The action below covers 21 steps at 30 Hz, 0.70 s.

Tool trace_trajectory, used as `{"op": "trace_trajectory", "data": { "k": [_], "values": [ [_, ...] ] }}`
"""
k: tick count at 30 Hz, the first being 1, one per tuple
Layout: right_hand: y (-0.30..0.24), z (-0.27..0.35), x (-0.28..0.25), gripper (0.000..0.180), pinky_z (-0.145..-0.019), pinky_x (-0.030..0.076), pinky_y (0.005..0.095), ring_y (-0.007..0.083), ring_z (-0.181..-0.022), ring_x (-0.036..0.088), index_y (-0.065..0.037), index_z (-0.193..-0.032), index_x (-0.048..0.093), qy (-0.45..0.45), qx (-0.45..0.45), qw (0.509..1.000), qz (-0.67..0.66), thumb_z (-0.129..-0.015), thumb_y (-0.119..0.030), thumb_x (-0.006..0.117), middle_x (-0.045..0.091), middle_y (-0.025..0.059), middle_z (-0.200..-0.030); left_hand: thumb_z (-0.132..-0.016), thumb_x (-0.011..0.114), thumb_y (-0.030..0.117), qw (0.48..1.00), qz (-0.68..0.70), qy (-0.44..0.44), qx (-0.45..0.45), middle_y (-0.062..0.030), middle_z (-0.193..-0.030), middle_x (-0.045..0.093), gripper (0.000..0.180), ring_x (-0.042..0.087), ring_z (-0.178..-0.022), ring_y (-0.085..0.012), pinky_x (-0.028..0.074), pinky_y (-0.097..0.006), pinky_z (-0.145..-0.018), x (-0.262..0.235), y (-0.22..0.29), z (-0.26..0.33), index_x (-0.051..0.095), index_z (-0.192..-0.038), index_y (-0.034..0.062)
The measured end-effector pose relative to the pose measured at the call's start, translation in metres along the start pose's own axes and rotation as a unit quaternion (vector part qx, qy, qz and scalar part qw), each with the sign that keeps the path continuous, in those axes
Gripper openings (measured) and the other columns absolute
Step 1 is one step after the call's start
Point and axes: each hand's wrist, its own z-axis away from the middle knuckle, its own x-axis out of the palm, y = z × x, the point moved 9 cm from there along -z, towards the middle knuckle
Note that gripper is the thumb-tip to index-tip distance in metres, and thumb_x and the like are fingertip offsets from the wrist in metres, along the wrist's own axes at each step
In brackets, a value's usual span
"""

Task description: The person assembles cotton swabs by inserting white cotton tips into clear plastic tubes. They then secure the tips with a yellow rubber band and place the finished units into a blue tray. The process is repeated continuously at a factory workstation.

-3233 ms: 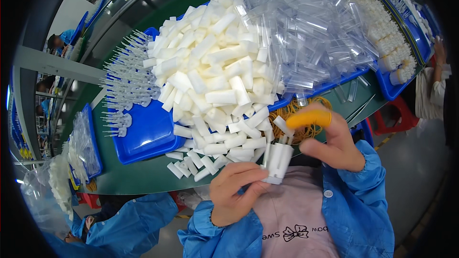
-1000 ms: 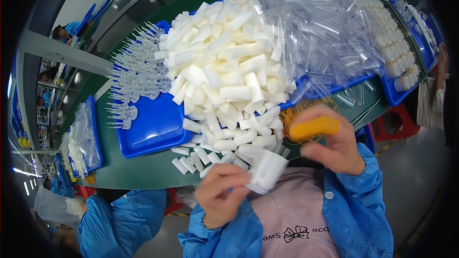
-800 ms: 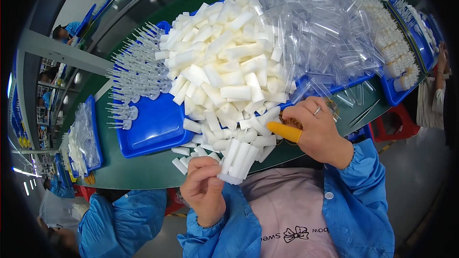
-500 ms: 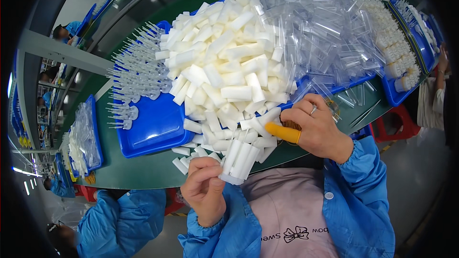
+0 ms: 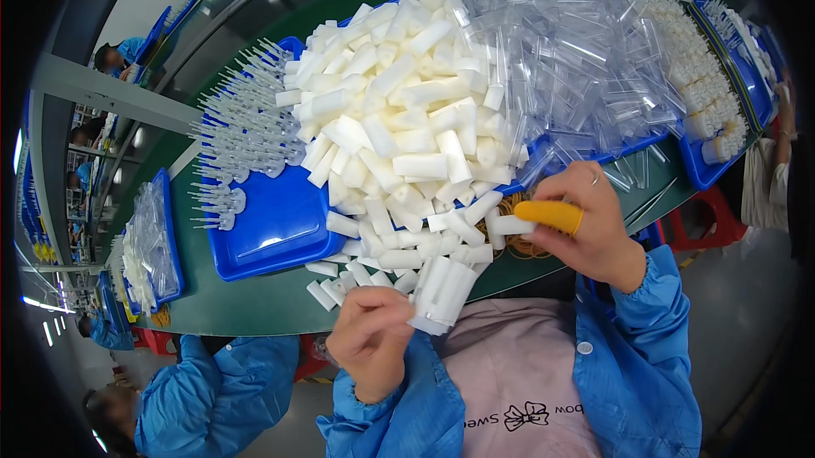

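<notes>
My left hand pinches the base of a cluster of white foam cylinders, which stand side by side and tilt away from me. My right hand has a yellow finger cot on one finger and a ring on another. Between its fingertips is a single white foam cylinder, held apart from the cluster. Just beyond both hands rises a big heap of loose white foam cylinders, some spilling onto the green table.
Left of the heap, a blue tray bears many thin white pronged pieces. Clear plastic tubes pile up at the far right. Near my right hand lie rubber bands and metal tweezers. A co-worker in blue sits at left.
My right hand has drawn back from the heap toward the right, bringing a foam cylinder with it. The cluster in my left hand has shifted slightly right.
</notes>
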Motion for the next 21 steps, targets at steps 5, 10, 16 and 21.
{"op": "trace_trajectory", "data": {
  "k": [5,10,16,21],
  "values": [
    [0.025,0.006,-0.014,0.018,-0.072,0.043,0.0276,0.018,-0.079,0.057,-0.004,-0.093,0.064,0.022,0.152,0.948,-0.278,-0.077,-0.011,0.069,0.058,0.007,-0.09,-0.059,0.073,-0.002,0.97,-0.09,-0.132,0.181,-0.0078,-0.085,0.061,0.026,0.059,-0.074,-0.0208,0.048,-0.031,-0.063,0.033,0.031,0.006,0.071,-0.084,0.0052],
    [0.026,0.006,-0.003,0.016,-0.07,0.044,0.0246,0.0123,-0.082,0.057,0.001,-0.094,0.062,0.017,0.19,0.882,-0.431,-0.084,-0.011,0.064,0.06,0.0066,-0.091,-0.056,0.071,0.002,0.924,-0.169,-0.211,0.269,-0.0041,-0.08,0.061,0.023,0.059,-0.072,-0.0189,0.053,-0.034,-0.063,0.063,0.051,0.011,0.072,-0.077,0.0121],
    [0.025,0.007,0.007,0.016,-0.068,0.046,0.0228,0.0091,-0.076,0.057,0.002,-0.093,0.063,-0.036,0.232,0.848,-0.475,-0.083,-0.01,0.064,0.062,0.0047,-0.085,-0.058,0.073,0.005,0.909,-0.179,-0.233,0.296,-0.003,-0.084,0.062,0.026,0.059,-0.073,-0.017,0.054,-0.033,-0.065,0.068,0.055,0.014,0.072,-0.082,0.0133],
    [0.021,0.003,0.003,0.015,-0.068,0.046,0.0224,0.0091,-0.075,0.057,0.001,-0.093,0.063,-0.056,0.219,0.852,-0.472,-0.081,-0.009,0.065,0.061,0.0039,-0.083,-0.058,0.073,0.006,0.895,-0.189,-0.243,0.324,-0.0017,-0.088,0.061,0.03,0.058,-0.075,-0.0164,0.054,-0.032,-0.067,0.067,0.058,0.02,0.072,-0.087,0.0145]
  ]
}}
